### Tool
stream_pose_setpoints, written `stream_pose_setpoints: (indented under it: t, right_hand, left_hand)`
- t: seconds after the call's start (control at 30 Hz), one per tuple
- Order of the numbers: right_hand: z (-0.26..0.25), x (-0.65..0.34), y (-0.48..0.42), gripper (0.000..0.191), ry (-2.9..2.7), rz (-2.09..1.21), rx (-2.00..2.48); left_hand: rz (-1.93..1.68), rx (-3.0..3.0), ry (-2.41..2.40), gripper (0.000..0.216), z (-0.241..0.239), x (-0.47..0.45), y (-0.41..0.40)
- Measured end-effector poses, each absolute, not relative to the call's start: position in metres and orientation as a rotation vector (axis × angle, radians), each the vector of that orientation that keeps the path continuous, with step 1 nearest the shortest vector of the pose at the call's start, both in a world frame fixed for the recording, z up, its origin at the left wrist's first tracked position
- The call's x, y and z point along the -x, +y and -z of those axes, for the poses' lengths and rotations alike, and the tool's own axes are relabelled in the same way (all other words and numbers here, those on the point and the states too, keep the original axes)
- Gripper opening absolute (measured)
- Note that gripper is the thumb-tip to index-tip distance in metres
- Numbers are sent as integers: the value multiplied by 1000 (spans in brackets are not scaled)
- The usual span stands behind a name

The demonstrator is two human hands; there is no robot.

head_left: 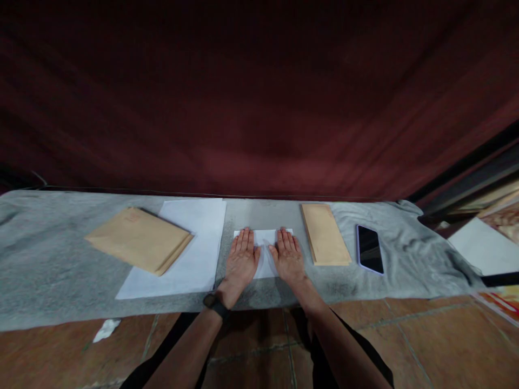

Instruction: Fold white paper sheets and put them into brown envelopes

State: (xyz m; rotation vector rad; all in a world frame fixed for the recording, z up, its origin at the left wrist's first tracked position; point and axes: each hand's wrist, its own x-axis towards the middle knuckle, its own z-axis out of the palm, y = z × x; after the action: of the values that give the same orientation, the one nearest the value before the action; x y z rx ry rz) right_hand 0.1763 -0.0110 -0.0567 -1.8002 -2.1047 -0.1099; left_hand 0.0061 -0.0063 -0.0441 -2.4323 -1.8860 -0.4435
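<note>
A small white sheet of paper (pixel 266 263), seemingly folded, lies on the grey cloth in front of me. My left hand (pixel 241 258) rests flat on its left part, fingers stretched away from me. On the right part lies my right hand (pixel 289 256), also flat with the thumb held out. The two thumbs point toward each other with a strip of paper showing between them. Both palms hide much of the sheet. To the right of it is a stack of narrow brown envelopes (pixel 325 235).
Larger white sheets (pixel 194 270) lie on the left, partly under a stack of brown envelopes (pixel 140 237). A phone (pixel 370 248) lies at the right on the grey cloth (pixel 413 259). Dark red fabric (pixel 259 108) rises behind. Crumpled white tissue (pixel 106 329) is on the tiled floor.
</note>
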Motion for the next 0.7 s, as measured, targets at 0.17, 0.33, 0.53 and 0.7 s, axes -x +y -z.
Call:
stream_pose_setpoints:
  t: [0.17, 0.33, 0.53, 0.7]
  right_hand:
    - [61, -190, -14, 64, -2068, 142, 1800]
    - [65, -197, -16, 65, -2033, 179, 1753]
    - [64, -198, -16, 65, -2047, 181, 1798]
    - [62, -200, -17, 66, -2069, 173, 1797]
  left_hand:
    - [458, 2422, -1908, 63, 44, -1, -8]
    - [462, 2404, -1933, 65, 45, 4, -8]
    - [474, 2389, -1947, 66, 47, 11, -10]
    - [541, 2381, -1948, 64, 46, 17, -13]
